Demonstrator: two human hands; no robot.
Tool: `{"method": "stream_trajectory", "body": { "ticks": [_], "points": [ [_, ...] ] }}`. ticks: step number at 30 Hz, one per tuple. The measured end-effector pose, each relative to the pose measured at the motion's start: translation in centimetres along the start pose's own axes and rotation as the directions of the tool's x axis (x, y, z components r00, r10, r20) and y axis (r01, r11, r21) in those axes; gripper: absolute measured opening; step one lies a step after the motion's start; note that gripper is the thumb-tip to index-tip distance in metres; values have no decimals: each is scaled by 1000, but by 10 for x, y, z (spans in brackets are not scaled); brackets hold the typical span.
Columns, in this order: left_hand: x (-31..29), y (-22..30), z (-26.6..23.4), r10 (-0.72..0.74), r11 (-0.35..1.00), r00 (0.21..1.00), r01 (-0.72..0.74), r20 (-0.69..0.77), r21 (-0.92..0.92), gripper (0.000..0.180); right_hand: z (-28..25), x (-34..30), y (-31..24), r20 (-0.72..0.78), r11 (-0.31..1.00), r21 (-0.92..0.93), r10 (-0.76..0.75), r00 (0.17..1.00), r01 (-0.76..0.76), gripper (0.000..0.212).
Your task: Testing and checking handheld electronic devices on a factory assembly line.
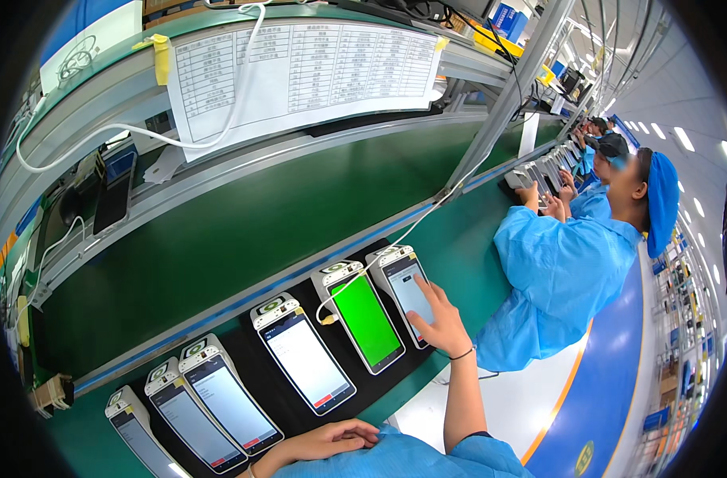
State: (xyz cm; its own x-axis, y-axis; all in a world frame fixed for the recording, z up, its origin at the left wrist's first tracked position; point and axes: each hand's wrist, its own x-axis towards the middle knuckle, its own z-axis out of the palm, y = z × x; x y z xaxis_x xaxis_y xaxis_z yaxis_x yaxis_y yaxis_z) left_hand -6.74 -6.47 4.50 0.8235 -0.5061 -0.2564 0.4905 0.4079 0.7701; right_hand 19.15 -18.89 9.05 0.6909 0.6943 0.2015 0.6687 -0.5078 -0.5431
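Row of six handheld terminals on a black mat (395, 374), near edge of the green bench. Right hand (442, 323) open, fingers spread, fingertips on the screen of the rightmost terminal (403, 287); grips nothing. Left hand (332, 440) rests loosely curled at the mat's near edge, empty. Next unit, the green-screen terminal (363, 317), shows full green (white cable (395, 239) plugged in). Other four show white screens. Judged: rightmost unit in progress, units to the left not yet handled.

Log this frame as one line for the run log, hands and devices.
right hand: fingers on screen of rightmost handheld terminal | left hand: resting at mat edge, holding nothing | neighbouring green-screen terminal: cabled
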Motion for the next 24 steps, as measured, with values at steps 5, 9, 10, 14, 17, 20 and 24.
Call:
{"method": "stream_trajectory", "body": {
  "ticks": [5,9,10,14,17,20,24],
  "points": [
    [-1,-4,-2,12,1000,1000,-12,9,21,41,4,6,-8,111,992,-129,30,993,-16,58],
    [0,-2,0,18,999,1000,-19,18,41,41,4,3,-3,42,996,-94,-2,999,6,59],
    [1,-2,0,28,999,999,-29,28,44,41,4,2,-1,31,991,-131,-18,999,22,59],
    [-5,0,1,39,996,999,-39,7,84,42,6,1,-10,-52,998,51,47,998,-44,62],
    [-24,23,12,80,975,995,-89,54,204,42,10,-14,-23,-240,998,-41,-65,969,56,63],
    [-50,72,37,238,802,970,-166,-52,574,40,16,-35,-43,-203,985,131,-82,976,110,57],
    [-49,112,52,573,455,774,-27,-270,890,31,40,-50,-47,-146,971,204,-97,984,126,69]
  ]
}}
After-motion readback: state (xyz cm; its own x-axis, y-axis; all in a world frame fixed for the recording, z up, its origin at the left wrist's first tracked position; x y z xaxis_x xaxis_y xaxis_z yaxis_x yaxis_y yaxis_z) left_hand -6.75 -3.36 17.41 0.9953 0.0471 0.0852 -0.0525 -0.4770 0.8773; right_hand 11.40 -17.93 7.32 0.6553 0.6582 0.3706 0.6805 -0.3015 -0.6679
